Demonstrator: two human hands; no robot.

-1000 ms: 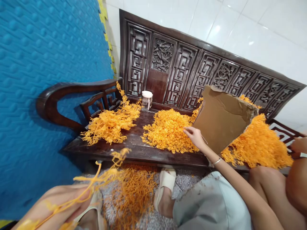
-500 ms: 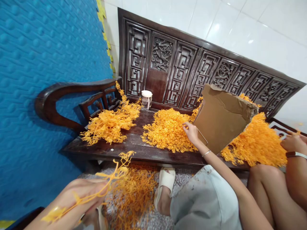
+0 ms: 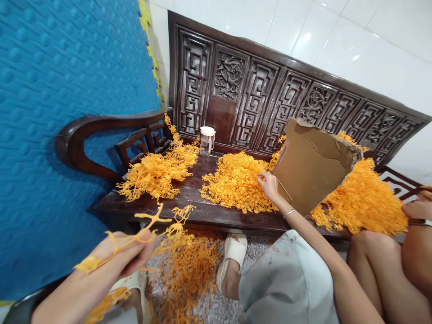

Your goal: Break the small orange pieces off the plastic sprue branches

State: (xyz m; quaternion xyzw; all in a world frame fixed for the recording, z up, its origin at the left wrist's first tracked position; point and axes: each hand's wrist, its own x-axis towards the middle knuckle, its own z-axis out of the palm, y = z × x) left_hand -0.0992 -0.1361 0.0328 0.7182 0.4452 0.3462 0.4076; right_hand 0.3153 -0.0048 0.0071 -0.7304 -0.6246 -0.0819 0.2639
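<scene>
My left hand (image 3: pixel 118 256) has its fingers closed around an orange plastic sprig (image 3: pixel 135 234), low at the near left, above the floor. My right hand (image 3: pixel 270 185) reaches far across, fingers loosely curled and touching the middle heap (image 3: pixel 236 182) on the worktop (image 3: pixel 192 198); whether it grips anything I cannot tell. The sprig is thin, springy and branched like coral, so I judge it could snag the loose tangle (image 3: pixel 189 265) on the floor or slip free. The cardboard sheet (image 3: pixel 310 166) leans, rough and torn-edged, beside my right hand.

The left hand (image 3: pixel 124 254) has raised its orange sprig (image 3: pixel 135 236) higher.
</scene>
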